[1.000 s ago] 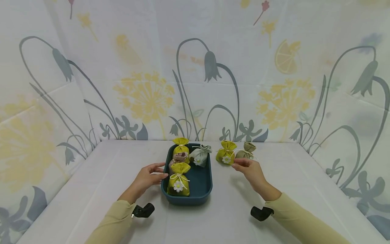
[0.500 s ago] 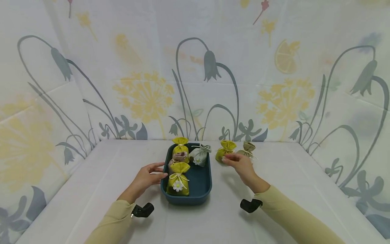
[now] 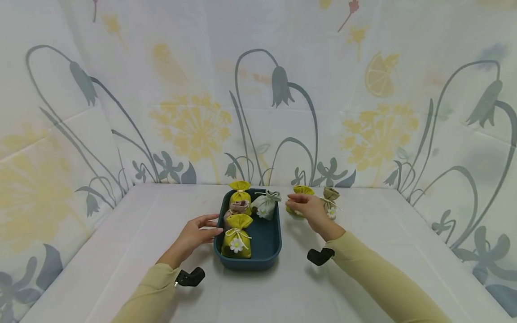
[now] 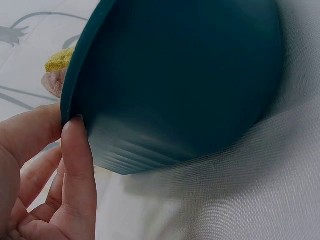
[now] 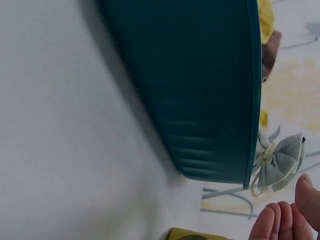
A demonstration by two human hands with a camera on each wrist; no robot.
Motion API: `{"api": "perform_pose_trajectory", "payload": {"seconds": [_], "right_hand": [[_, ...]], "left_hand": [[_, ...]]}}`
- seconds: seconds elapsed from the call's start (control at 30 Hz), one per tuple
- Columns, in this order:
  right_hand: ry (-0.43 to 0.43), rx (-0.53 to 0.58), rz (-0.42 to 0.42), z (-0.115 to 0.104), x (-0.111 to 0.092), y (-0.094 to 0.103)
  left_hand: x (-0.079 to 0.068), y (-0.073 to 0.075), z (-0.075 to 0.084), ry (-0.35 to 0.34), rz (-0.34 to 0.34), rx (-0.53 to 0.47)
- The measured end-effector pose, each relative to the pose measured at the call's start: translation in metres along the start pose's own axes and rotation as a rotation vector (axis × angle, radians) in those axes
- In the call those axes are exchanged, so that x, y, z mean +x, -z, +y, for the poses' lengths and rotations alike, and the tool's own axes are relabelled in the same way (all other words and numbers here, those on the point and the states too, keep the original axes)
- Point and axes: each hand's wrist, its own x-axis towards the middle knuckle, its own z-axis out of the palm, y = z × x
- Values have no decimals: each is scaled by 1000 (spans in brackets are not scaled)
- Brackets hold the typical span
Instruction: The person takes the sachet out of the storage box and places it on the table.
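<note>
Right hand (image 3: 312,211) shifted left to loose yellow pouch (image 3: 304,190), thumb apart, looks empty; left hand (image 3: 197,232) pinches tray (image 3: 247,264) rim. I'd pinch pouch top.

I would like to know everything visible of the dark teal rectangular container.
The dark teal, rounded rectangular container stands upright and open-topped on the white table. It looks plastic, with parallel lines on its outer wall. Two yellow fabric pouches and a mauve fabric pouch line its left side; a pale grey-green fabric pouch sits at the far right. The left hand pinches its left rim.
</note>
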Motion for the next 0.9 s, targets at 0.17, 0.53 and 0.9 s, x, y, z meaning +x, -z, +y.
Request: {"api": "perform_pose_trajectory", "payload": {"seconds": [0.17, 0.53, 0.9], "right_hand": [[-21, 1, -6, -1, 8, -5], [-55, -30, -22, 2, 22, -11], [-31, -100, -48, -4, 30, -20]], "left_hand": [[-1, 0, 0, -5, -6, -10], [-1, 1, 0, -13, -17, -26], [0, 0, 1, -1, -9, -24]]}}
